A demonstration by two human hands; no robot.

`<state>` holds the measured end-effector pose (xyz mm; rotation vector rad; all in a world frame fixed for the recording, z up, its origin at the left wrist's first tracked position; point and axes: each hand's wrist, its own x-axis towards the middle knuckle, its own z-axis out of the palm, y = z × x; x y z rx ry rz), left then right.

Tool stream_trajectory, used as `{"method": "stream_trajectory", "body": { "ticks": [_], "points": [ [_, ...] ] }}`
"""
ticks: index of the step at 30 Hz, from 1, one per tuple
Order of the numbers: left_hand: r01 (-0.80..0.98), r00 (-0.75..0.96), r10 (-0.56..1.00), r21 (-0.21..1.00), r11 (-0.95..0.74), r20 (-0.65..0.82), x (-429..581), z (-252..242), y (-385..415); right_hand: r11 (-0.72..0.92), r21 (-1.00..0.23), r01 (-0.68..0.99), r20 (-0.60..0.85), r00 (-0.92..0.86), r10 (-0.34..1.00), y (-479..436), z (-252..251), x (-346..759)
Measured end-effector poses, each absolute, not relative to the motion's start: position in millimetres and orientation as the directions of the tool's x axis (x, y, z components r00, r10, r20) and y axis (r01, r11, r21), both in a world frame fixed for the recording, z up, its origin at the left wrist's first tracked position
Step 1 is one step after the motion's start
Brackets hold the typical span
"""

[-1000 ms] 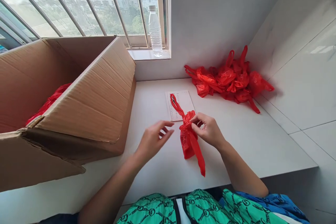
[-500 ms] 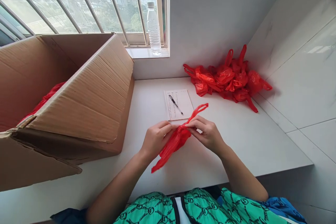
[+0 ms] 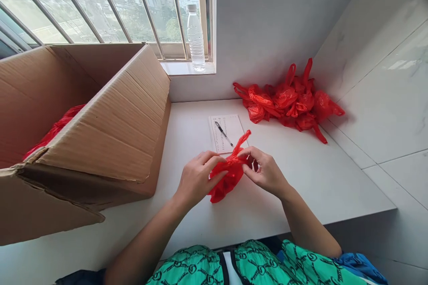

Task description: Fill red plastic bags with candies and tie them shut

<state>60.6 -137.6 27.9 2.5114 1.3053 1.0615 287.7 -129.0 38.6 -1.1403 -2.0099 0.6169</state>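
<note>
A red plastic bag (image 3: 230, 180), gathered at its neck, is between my hands just above the white tabletop. One thin end of it sticks up and away toward the notebook. My left hand (image 3: 199, 176) grips the bag's left side with curved fingers and thumb. At the right of the neck, my right hand (image 3: 264, 169) has its fingertips closed on the plastic. The fingertips of both hands are partly hidden by the bag.
A cardboard box (image 3: 110, 120) with red plastic inside stands on the left. A notebook (image 3: 234, 125) with a pen (image 3: 223, 132) on it lies beyond my hands. Several red bags (image 3: 287, 98) are piled by the wall. A water bottle (image 3: 196, 40) stands on the sill.
The bag has turned and bunched up: its long lower end no longer points toward me, and its rounded body now hangs below the neck. My left fingers have spread a little.
</note>
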Motion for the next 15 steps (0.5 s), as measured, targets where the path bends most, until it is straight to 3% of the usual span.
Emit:
{"method": "stream_trajectory", "body": {
  "ticks": [5,8,12,15],
  "points": [
    [0.673,0.376,0.693,0.332,-0.661,0.616,67,21,-132,0.456,-0.708,0.540,0.331,-0.317,0.889,-133,43,278],
    [0.627,0.298,0.704,0.424,-0.654,0.644,56,21,-131,0.428,-0.768,0.476,0.357,-0.236,0.904,-129,41,280],
    [0.588,0.092,0.776,0.595,-0.548,0.623,31,24,-133,0.345,-0.832,0.434,0.399,0.037,0.916,-124,38,296],
    [0.591,0.115,0.825,0.630,-0.504,0.553,24,28,-139,0.350,-0.815,0.462,0.375,-0.041,0.926,-125,38,302]
  ]
}}
